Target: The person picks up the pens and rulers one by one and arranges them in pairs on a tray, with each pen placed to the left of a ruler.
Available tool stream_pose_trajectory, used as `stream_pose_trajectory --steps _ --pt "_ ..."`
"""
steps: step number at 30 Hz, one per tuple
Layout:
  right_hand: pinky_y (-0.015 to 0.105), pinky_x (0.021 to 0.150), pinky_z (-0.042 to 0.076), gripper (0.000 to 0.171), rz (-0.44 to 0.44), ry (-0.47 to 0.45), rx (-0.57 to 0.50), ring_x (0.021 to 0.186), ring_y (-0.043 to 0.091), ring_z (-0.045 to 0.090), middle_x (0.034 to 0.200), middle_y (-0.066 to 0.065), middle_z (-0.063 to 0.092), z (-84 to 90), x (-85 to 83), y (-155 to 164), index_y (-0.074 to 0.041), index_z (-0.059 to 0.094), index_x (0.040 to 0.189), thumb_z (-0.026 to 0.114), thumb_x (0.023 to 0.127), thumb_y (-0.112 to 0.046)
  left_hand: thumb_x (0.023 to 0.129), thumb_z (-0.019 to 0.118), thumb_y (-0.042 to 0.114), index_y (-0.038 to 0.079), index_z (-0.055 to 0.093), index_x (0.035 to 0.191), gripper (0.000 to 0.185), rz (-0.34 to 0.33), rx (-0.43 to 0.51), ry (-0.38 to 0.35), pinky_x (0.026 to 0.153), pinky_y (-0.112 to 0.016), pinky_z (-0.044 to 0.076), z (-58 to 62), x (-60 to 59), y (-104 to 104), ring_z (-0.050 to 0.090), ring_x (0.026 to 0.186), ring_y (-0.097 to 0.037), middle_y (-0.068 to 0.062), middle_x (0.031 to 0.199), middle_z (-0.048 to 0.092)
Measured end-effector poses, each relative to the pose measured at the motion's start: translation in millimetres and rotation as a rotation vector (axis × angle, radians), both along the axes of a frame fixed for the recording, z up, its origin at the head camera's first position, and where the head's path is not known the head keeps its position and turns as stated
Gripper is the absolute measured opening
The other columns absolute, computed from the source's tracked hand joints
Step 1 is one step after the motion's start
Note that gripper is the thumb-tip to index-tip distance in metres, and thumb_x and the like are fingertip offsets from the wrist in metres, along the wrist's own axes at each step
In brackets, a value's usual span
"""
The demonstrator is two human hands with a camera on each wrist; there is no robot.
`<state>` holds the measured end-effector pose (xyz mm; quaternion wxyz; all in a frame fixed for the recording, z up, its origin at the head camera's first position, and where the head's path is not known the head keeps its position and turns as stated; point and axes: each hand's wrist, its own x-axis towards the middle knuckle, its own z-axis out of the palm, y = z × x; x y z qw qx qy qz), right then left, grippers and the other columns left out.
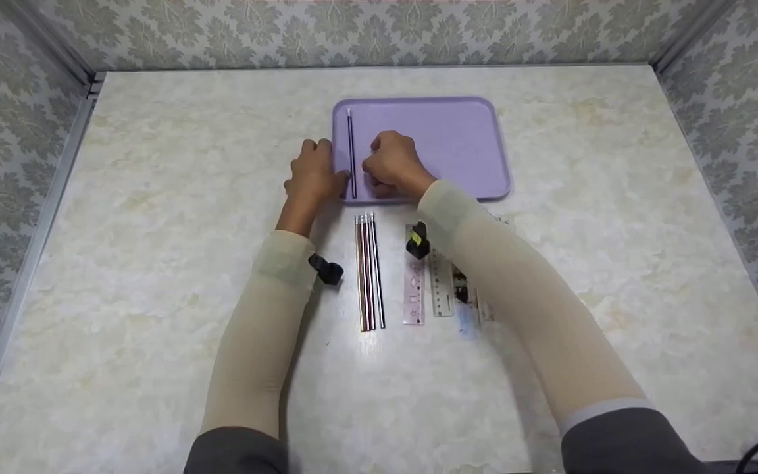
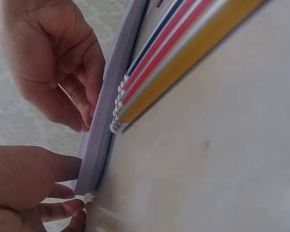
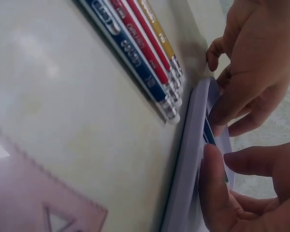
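Marbled cream stone makes up the surface (image 1: 155, 276), and nearest the person lie a row of slim pencils (image 1: 369, 271) with metal ferrule ends, side by side, their long axes running straight away from the body toward the tray. Just right of them sits a pale pink transparent ruler (image 1: 414, 289) beside a clear ruler (image 1: 443, 289), with more flat stationery partly hidden under the right sleeve. Beyond the pencil ends, almost touching them in the wrist views, is the near rim of a lilac plastic tray (image 1: 458, 145). On its left part lies a single dark pencil (image 1: 351, 155), long axis also pointing away from the person, parallel to the tray's left edge. The left hand (image 1: 313, 174) rests at the tray's near left corner, just left of that pencil, its fingers (image 2: 63, 169) curled against the rim. The right hand (image 1: 393, 164) sits just right of the pencil, over the tray floor, its fingers (image 3: 217, 188) bent and close together near the pencil's near end; whether they pinch it or only touch it I cannot tell, since the knuckles cover the contact. Both hands are about equally near, one on either side. Patterned grey wallpaper panels (image 1: 379, 29) close the back.
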<state>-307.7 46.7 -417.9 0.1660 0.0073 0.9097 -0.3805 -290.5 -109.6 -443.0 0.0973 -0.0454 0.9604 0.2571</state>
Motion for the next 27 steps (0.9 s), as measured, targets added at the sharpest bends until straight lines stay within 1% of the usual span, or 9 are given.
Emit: stream_pose_trajectory --steps 2,3,6,9,11,13,15,23,27 --pt "0.025 0.081 0.058 0.050 0.021 0.023 0.017 0.076 0.011 0.063 0.117 0.012 0.068 1.2 0.7 6 -0.001 0.057 0.136 0.063 0.088 -0.007 0.098 0.064 0.035 0.011 0.044 0.146 0.057 0.000 0.002 -0.007 0.099 -0.069 0.046 0.2 -0.5 0 0.048 0.133 -0.045 -0.012 0.150 0.039" --pt "0.025 0.083 0.058 0.050 0.027 0.027 0.020 0.079 0.012 0.064 0.117 0.013 0.069 1.9 1.1 9 -0.001 0.057 0.137 0.064 0.087 -0.008 0.098 0.064 0.035 0.011 0.044 0.146 0.057 0.000 0.004 -0.010 0.099 -0.069 0.045 0.5 -0.6 0 0.048 0.134 -0.044 -0.013 0.151 0.038" --pt "0.023 0.080 0.056 0.051 0.049 0.044 0.042 0.079 0.011 0.064 0.116 0.012 0.069 5.0 2.6 17 -0.001 0.057 0.137 0.065 0.088 -0.011 0.098 0.063 0.035 0.011 0.044 0.146 0.057 0.000 0.004 -0.016 0.100 -0.069 0.045 1.3 -0.6 0 0.048 0.133 -0.044 -0.013 0.151 0.038" --pt "0.026 0.070 0.059 0.052 0.036 -0.006 0.006 0.070 0.011 0.065 0.108 0.010 0.070 7.8 4.4 25 -0.002 0.053 0.140 0.065 0.090 -0.011 0.098 0.063 0.034 0.011 0.044 0.146 0.056 0.000 0.008 -0.014 0.100 -0.069 0.045 2.0 0.3 0 0.048 0.134 -0.043 -0.013 0.151 0.038" --pt "0.030 0.070 0.062 0.053 0.027 -0.041 -0.019 0.067 0.012 0.066 0.102 0.009 0.068 9.5 6.0 30 -0.003 0.051 0.142 0.064 0.091 -0.011 0.099 0.062 0.033 0.011 0.044 0.147 0.057 0.001 0.012 -0.013 0.101 -0.069 0.045 2.3 1.1 0 0.048 0.134 -0.043 -0.012 0.152 0.038" --pt "0.034 0.071 0.063 0.055 0.020 -0.079 -0.052 0.067 0.015 0.067 0.100 0.009 0.069 10.4 8.1 34 -0.004 0.049 0.144 0.064 0.092 -0.010 0.099 0.062 0.033 0.012 0.044 0.148 0.057 0.003 0.014 -0.009 0.101 -0.069 0.045 2.2 1.5 0 0.048 0.135 -0.043 -0.012 0.152 0.038" --pt "0.035 0.072 0.064 0.056 0.026 -0.096 -0.067 0.068 0.016 0.067 0.100 0.010 0.069 11.2 10.2 38 -0.004 0.048 0.144 0.065 0.092 -0.010 0.099 0.062 0.033 0.012 0.043 0.148 0.057 0.004 0.013 -0.011 0.101 -0.069 0.045 2.9 1.9 0 0.048 0.135 -0.043 -0.013 0.153 0.037" --pt "0.035 0.077 0.062 0.057 0.095 -0.077 -0.031 0.072 0.019 0.070 0.096 0.011 0.072 11.0 20.5 47 -0.003 0.048 0.145 0.067 0.093 -0.015 0.099 0.062 0.033 0.011 0.042 0.149 0.058 0.006 0.017 -0.029 0.102 -0.069 0.044 3.4 0.7 1 0.047 0.136 -0.043 -0.012 0.154 0.036" --pt "0.030 0.075 0.059 0.057 0.134 -0.052 0.003 0.074 0.022 0.071 0.092 0.011 0.074 10.7 26.2 48 -0.004 0.049 0.145 0.067 0.093 -0.017 0.099 0.062 0.033 0.012 0.042 0.149 0.058 0.004 0.019 -0.038 0.102 -0.069 0.043 4.1 0.2 0 0.047 0.136 -0.043 -0.012 0.154 0.036"
